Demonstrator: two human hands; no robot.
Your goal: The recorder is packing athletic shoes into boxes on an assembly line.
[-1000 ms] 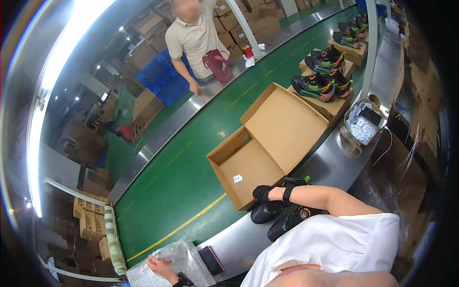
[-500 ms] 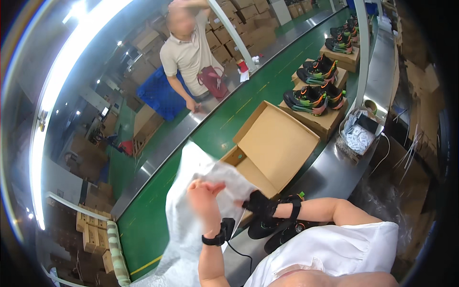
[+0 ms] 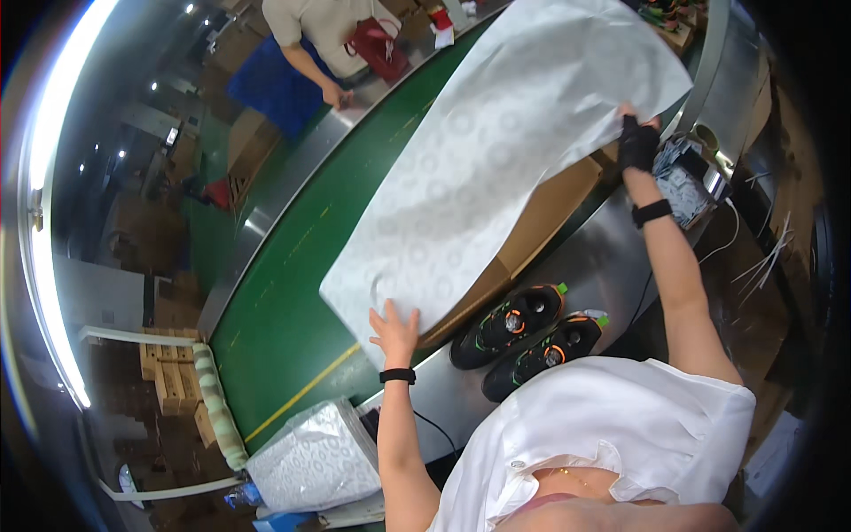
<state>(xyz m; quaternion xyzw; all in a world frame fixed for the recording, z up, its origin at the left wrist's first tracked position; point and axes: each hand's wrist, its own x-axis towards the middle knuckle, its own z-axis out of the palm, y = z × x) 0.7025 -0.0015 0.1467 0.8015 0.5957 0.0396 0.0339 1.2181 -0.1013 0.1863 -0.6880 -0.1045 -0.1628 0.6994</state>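
A large sheet of white patterned tissue paper (image 3: 496, 160) is stretched over an open cardboard shoe box (image 3: 545, 217) on the green conveyor belt (image 3: 292, 293). My left hand (image 3: 396, 330) holds the sheet's near corner with fingers spread on it. My right hand (image 3: 636, 142), in a black glove, grips the sheet's far edge. Most of the box is hidden under the paper. A pair of black shoes (image 3: 523, 337) with orange and green details lies on the steel ledge (image 3: 612, 266) just in front of me, between my arms.
A stack of the same white tissue paper (image 3: 315, 457) lies at lower left. Another person (image 3: 324, 35) stands across the belt beside a blue bin (image 3: 266, 84). A container of small packets (image 3: 687, 182) sits right of my right hand. Cardboard stacks (image 3: 168, 381) stand at left.
Both hands have spread the tissue sheet out wide over the open box. My right hand left the shoes and went up to the sheet's far edge; my left hand holds the near corner.
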